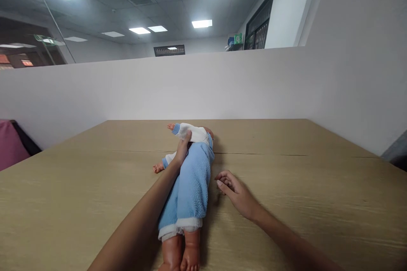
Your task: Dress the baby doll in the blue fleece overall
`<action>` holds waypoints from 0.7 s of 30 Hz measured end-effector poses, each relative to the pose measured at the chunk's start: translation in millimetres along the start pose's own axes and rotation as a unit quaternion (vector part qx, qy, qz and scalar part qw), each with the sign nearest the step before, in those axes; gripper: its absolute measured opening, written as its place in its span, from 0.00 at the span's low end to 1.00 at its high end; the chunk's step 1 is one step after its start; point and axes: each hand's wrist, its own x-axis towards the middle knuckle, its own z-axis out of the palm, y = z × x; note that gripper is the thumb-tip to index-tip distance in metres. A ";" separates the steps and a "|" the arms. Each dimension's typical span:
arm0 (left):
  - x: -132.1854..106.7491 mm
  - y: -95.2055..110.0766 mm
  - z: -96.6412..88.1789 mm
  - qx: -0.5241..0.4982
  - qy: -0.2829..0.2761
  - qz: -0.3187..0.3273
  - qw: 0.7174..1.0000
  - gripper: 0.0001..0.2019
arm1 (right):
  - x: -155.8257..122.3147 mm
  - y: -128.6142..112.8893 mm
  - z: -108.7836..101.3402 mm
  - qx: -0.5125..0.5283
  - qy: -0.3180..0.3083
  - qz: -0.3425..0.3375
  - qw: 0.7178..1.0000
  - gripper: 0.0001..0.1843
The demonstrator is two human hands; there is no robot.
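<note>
A baby doll (194, 178) in light-blue fleece trousers and a white top with blue cuffs lies on its side on the wooden table (286, 194). Its bare feet point toward me, and its head, mostly hidden, is at the far end. My left hand (183, 147) grips the doll at the chest, thumb up against the white top; the other fingers are largely out of sight. Both of the doll's arms stick out to the left. To the right of the trousers, my right hand (233, 189) hovers with loosely bent fingers, thumb apart, holding nothing and not touching the doll.
A low white partition (203, 87) runs along the table's far edge, and a white wall (359, 72) rises on the right. Something pink (12, 146) with a black edge stands beyond the table's left side. Green and blue packs (238, 39) sit high at the back.
</note>
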 end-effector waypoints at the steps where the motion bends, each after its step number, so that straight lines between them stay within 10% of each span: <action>1: -1.1 1.7 3.4 0.004 -0.002 0.003 1.000 0.37 | 0.2 -0.4 0.2 0.006 0.002 0.000 1.000 0.17; 11: -11.8 4.9 34.8 0.093 -0.054 0.046 0.993 0.35 | 6.4 6.2 -1.7 0.063 0.013 -0.011 0.998 0.14; 21: -8.7 -0.6 78.6 0.265 -0.147 0.075 0.950 0.24 | 30.9 35.0 -29.2 0.201 0.176 0.068 0.961 0.21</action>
